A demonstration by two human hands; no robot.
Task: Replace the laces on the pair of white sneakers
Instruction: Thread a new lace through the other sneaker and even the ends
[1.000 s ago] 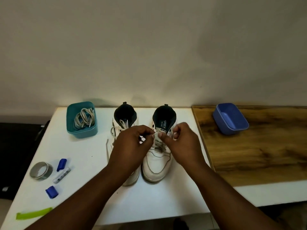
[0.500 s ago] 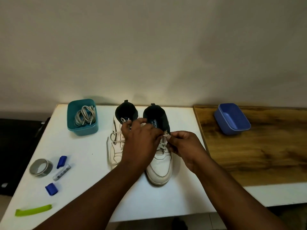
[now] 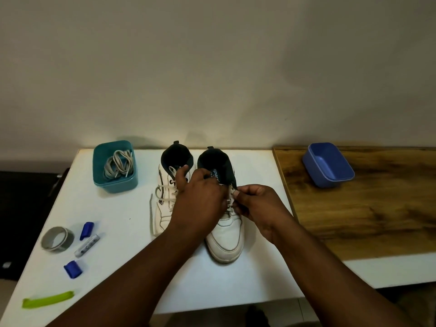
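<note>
Two white sneakers with dark linings stand side by side on the white table (image 3: 250, 274), toes toward me. My left hand (image 3: 200, 204) lies over the throat of the right sneaker (image 3: 227, 234), its fingers curled at the tongue; what they hold is hidden. My right hand (image 3: 258, 204) pinches the white lace (image 3: 230, 197) at the upper eyelets of that sneaker. The left sneaker (image 3: 162, 208) keeps a loose lace looping off its left side. Several grey laces (image 3: 119, 165) lie in a teal tub (image 3: 114, 185) at the back left.
A blue tub (image 3: 328, 165) sits on the wooden board (image 3: 377, 208) to the right. At the front left lie a grey tape roll (image 3: 56, 239), a white marker (image 3: 86, 245), two blue caps (image 3: 73, 269) and a green strip (image 3: 48, 299). A wall rises behind the table.
My left hand moved from the lace pinch up over the right sneaker's tongue. The right sneaker's heel swung left toward the other sneaker. My right hand kept its pinch on the lace.
</note>
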